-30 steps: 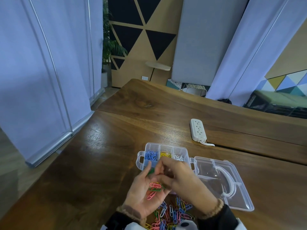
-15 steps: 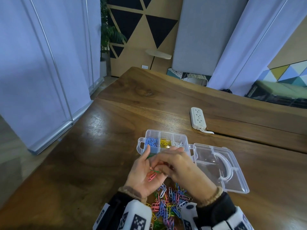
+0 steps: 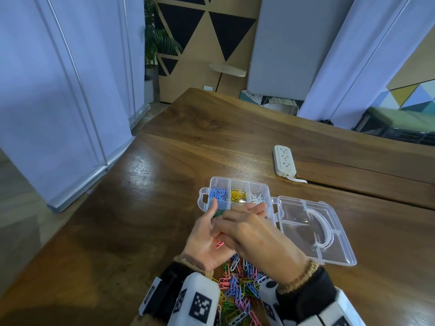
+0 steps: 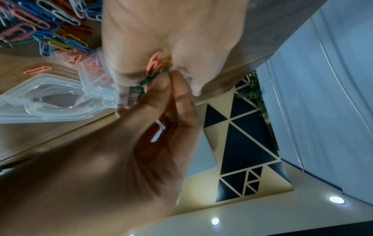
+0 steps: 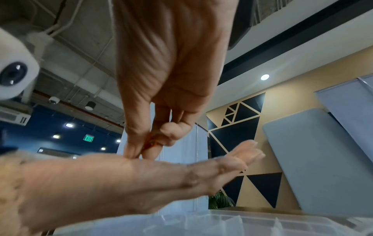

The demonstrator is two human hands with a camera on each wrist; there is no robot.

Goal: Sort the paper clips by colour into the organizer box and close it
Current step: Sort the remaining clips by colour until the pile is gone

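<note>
The clear organizer box (image 3: 268, 201) lies open on the wooden table, with blue (image 3: 217, 194), yellow (image 3: 237, 196) and white clips in its back row. Its lid (image 3: 313, 227) lies flat to the right. My left hand (image 3: 204, 241) is palm up just in front of the box and cups pink clips (image 3: 219, 244). Green clips (image 4: 144, 83) sit at its fingertips. My right hand (image 3: 249, 231) reaches over that palm, its thumb and forefinger pinching a pink clip (image 5: 151, 142). A mixed pile of clips (image 3: 237, 288) lies below both wrists.
A white power strip (image 3: 284, 161) with its cord lies behind the box, next to a seam in the table. The table's left edge drops to the floor by the pale partition panels (image 3: 58, 90).
The view has tilted down, so more of the pile and both wrists show. My hands stay together in front of the box, the right fingers still working in the left palm.
</note>
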